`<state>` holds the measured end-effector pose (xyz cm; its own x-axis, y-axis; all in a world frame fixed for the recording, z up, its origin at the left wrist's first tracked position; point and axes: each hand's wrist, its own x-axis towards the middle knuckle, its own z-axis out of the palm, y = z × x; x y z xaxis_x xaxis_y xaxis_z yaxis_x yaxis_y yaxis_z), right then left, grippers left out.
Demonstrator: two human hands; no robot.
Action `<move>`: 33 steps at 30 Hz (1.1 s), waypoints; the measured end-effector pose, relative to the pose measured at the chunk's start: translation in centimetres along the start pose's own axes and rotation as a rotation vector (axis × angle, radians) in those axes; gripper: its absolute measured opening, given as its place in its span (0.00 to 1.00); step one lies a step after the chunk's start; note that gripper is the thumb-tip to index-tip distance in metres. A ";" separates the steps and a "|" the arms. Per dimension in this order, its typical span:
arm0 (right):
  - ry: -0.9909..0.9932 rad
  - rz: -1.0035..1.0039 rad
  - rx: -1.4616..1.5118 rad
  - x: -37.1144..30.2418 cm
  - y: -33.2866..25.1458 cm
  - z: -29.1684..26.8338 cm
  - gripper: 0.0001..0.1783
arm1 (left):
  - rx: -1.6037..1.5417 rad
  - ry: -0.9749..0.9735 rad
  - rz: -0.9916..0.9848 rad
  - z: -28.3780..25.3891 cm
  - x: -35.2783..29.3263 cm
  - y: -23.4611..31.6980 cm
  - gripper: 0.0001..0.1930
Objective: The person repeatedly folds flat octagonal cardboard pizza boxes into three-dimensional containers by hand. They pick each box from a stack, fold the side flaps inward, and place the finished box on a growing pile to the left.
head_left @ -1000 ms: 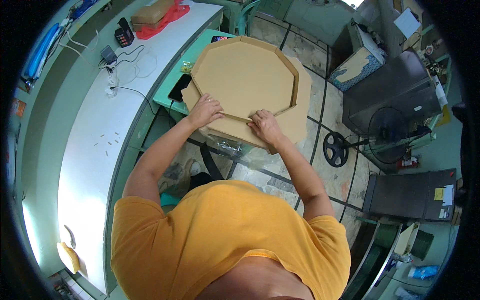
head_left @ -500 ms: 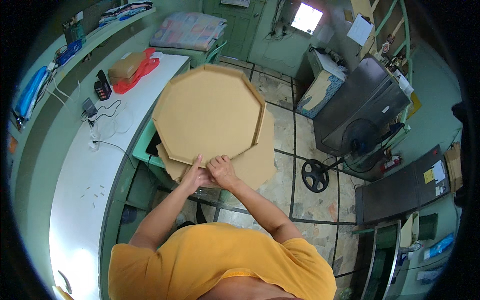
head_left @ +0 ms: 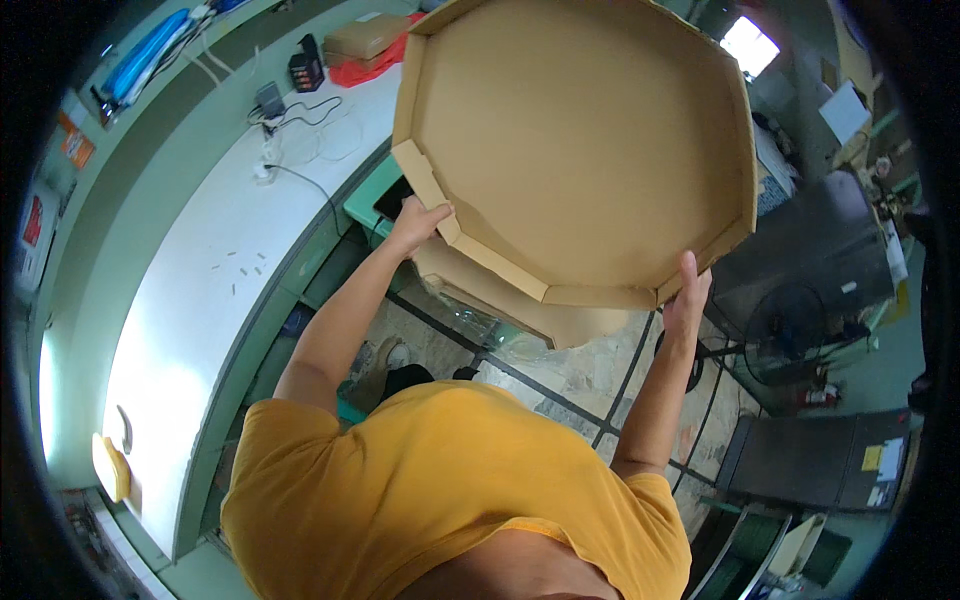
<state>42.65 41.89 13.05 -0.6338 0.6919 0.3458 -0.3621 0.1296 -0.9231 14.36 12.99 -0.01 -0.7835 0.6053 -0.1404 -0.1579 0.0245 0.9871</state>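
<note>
A large octagonal cardboard tray [head_left: 590, 150] with low folded-up walls is held up in front of me, its inside facing me. My left hand [head_left: 415, 226] is closed on its lower left wall, the thumb lying over the edge. At the lower right corner my right hand [head_left: 686, 302] grips the rim with the thumb up and the fingers hidden behind. Below the tray lies another flat piece of cardboard [head_left: 570, 328], mostly covered by it. A dark flat device [head_left: 393, 198] rests on a green surface [head_left: 366, 205] beside my left hand.
A long white counter [head_left: 190, 320] runs along my left, with cables [head_left: 300, 118], a black box [head_left: 306, 66], small scattered pieces [head_left: 243, 268] and a yellow object [head_left: 110, 468]. To the right stand a floor fan [head_left: 785, 330] and a dark refrigerator [head_left: 825, 245].
The tray has come up and closer, now tilted toward me. My hands, together at its near edge before, have moved apart to its lower left and lower right. The view has shifted.
</note>
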 end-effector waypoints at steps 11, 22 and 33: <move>0.118 0.201 0.236 -1.4 4.5 10.6 0.20 | 0.045 0.169 -0.093 -9.3 -3.5 0.3 0.17; -0.024 0.528 0.313 -1.9 13.1 26.2 0.18 | -0.627 0.319 -0.037 -25.9 -10.4 -3.6 0.17; -0.167 0.477 0.217 -6.8 16.9 39.6 0.14 | 0.527 1.006 -0.111 -36.5 -10.5 -6.5 0.22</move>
<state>13.78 11.31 1.77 -0.8557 0.5135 -0.0644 -0.1295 -0.3331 -0.9340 1.69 -22.54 -7.72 -0.9449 -0.3272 0.0075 -0.1709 0.5127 0.8414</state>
